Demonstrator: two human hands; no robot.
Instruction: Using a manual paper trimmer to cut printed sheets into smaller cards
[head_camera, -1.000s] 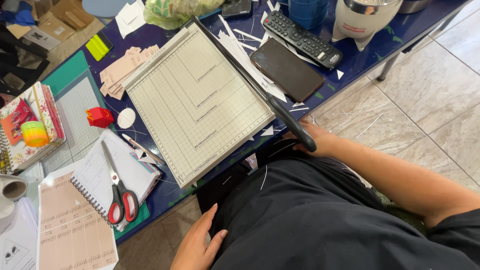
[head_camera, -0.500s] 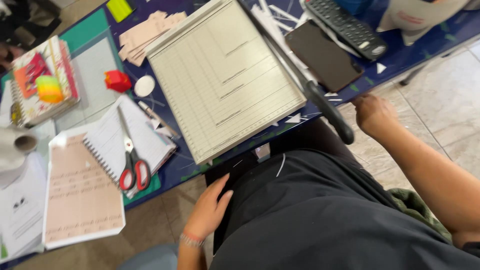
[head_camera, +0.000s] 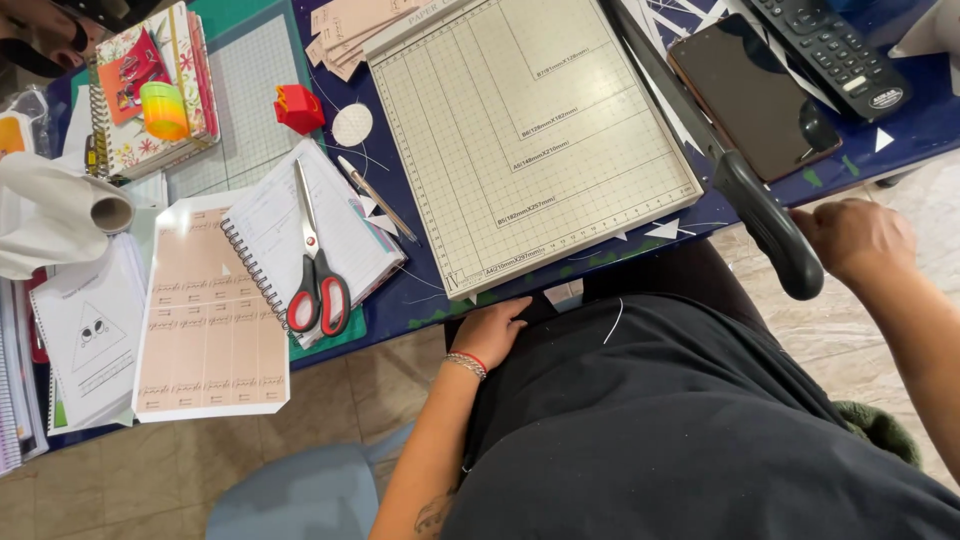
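A cream paper cutter with a printed grid lies on the blue table, its blade arm down along the right side. My right hand is at the table's edge, fingers curled against the end of the black cutter handle; whether it grips the handle is hidden. My left hand rests just under the cutter's near edge, fingers spread against my black clothing, holding nothing. It wears a bead bracelet at the wrist.
Red-handled scissors lie on a spiral notebook left of the cutter, beside a pink printed sheet. A black phone and remote sit right of the blade. A pen, paper scraps and a paper roll are nearby.
My left hand has come up from my lap to the table's edge under the cutter. My right hand stays by the handle. The view has moved closer over the table.
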